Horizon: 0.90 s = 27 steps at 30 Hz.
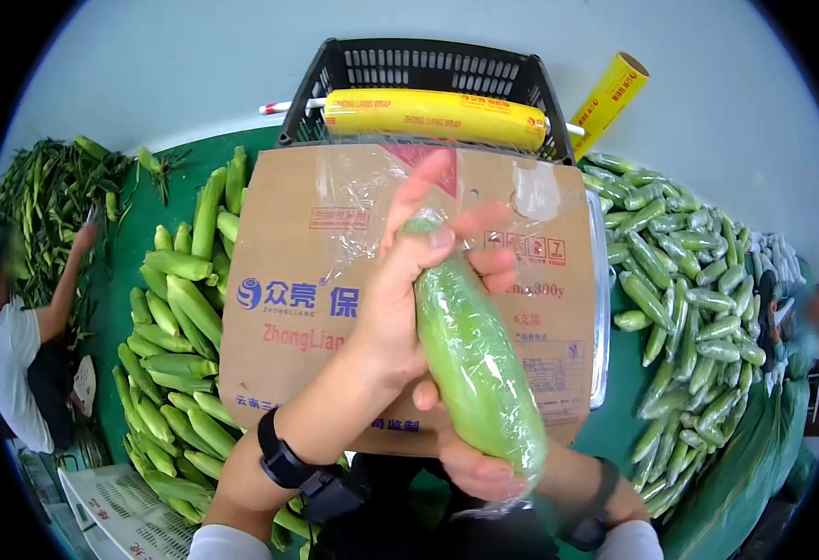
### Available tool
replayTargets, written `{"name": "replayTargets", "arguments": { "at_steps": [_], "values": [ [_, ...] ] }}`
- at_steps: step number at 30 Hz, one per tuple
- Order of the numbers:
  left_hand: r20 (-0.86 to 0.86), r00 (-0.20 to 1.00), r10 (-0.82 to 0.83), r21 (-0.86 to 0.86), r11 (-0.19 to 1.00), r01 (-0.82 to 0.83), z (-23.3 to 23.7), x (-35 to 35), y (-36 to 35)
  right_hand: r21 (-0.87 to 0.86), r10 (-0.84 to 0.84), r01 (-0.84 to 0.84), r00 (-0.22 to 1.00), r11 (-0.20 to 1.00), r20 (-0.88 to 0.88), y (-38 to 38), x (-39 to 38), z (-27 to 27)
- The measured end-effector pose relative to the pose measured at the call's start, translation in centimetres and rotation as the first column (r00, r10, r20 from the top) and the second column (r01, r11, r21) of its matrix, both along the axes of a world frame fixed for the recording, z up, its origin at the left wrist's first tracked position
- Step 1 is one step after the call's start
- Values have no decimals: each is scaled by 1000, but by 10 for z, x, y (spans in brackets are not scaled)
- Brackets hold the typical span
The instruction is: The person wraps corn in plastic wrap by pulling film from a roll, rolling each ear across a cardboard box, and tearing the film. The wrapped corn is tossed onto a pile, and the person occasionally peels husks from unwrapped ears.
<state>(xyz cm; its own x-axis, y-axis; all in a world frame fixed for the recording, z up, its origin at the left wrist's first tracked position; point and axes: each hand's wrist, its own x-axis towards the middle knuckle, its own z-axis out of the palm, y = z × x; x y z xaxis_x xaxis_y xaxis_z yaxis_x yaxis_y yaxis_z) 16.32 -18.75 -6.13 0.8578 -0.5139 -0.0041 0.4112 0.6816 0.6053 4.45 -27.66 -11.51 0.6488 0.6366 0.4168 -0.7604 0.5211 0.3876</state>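
Observation:
An ear of corn in its green husk [475, 359], wrapped in clear plastic film, is held tilted above the cardboard. My left hand [391, 289] holds its upper end, the thumb pressed near the tip and some fingers stretched out and blurred behind it. Around the lower end curls my right hand [475, 464], partly hidden behind the corn. Loose film hangs at that lower end. Beneath both hands lies a printed cardboard box [288, 233], with film stuck across its top.
A yellow roll of cling film [428, 117] rests across a black crate [419, 56]. A yellow tube [612, 105] leans at the wall. Unwrapped corn [181, 345] is piled left, wrapped corn [699, 308] right. A person [22, 345] sits far left; another [806, 322] far right.

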Motion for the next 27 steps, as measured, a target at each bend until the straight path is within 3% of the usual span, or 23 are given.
{"name": "replayTargets", "arguments": {
  "at_steps": [2,3,4,5,6,7,8,10,11,12,13,14,15,17,18,19,20,22,23,25,26,27],
  "values": [
    [-61,998,-32,-8,999,31,-8,8,2,-37,-95,100,987,994,127,6,7,-4],
    [-104,995,-11,30,999,14,-10,12,3,-152,-99,116,988,982,115,2,10,2],
    [-98,991,94,187,980,-74,-16,12,10,-475,-98,109,994,873,47,-6,6,4],
    [-69,980,187,338,929,-153,-23,15,17,-742,-121,68,992,667,-19,-19,-1,7],
    [-15,962,272,470,851,-234,-27,19,22,-923,-161,-2,984,384,-70,-27,-4,9],
    [116,945,304,526,788,-318,-31,17,27,-970,-230,209,945,-123,233,-28,-9,9],
    [241,914,325,565,719,-405,-35,7,34,-958,-293,196,922,-211,254,-37,-11,11],
    [451,891,-60,792,487,-368,-45,-7,70,-913,-414,134,859,-385,301,-61,-17,18],
    [578,797,-177,778,412,-473,-43,-15,76,-805,-408,204,777,-557,480,-67,-16,21],
    [676,672,-300,733,358,-578,-38,-23,78,-655,-363,238,674,-717,643,-72,-13,24],
    [622,726,-292,773,380,-509,-36,-34,76,-340,-146,237,585,-910,798,-80,-12,30],
    [560,774,-295,806,409,-428,-36,-46,72,25,121,250,377,-968,918,-82,-7,40],
    [394,887,-239,832,504,-234,-43,-54,75,193,282,308,279,-932,918,-89,-10,51],
    [58,946,-318,800,582,146,-51,-56,84,422,481,361,88,-832,872,-96,3,79],
    [-78,908,-412,778,544,314,-45,-54,92,189,222,454,20,-871,975,-85,11,81],
    [-208,847,-490,741,486,463,-40,-54,95,-11,7,588,28,-809,1000,-84,12,80],
    [-293,817,-497,790,356,500,-35,-60,90,-199,-219,691,60,-695,974,-83,12,80],
    [-442,773,-456,844,82,531,-28,-70,79,-447,-442,844,293,-298,848,-87,3,76],
    [-405,630,-663,525,395,754,-31,-66,79,-490,-430,798,328,-352,842,-89,0,81],
    [-32,819,-573,709,564,423,-34,-75,73,-638,-596,683,359,-357,718,-93,0,74],
    [170,848,-502,737,636,228,-26,-76,65,-705,-672,621,361,-344,646,-96,2,68],
    [163,763,-626,779,556,290,1,-60,59,-587,-732,763,233,-271,640,-105,6,54]
  ]
}}
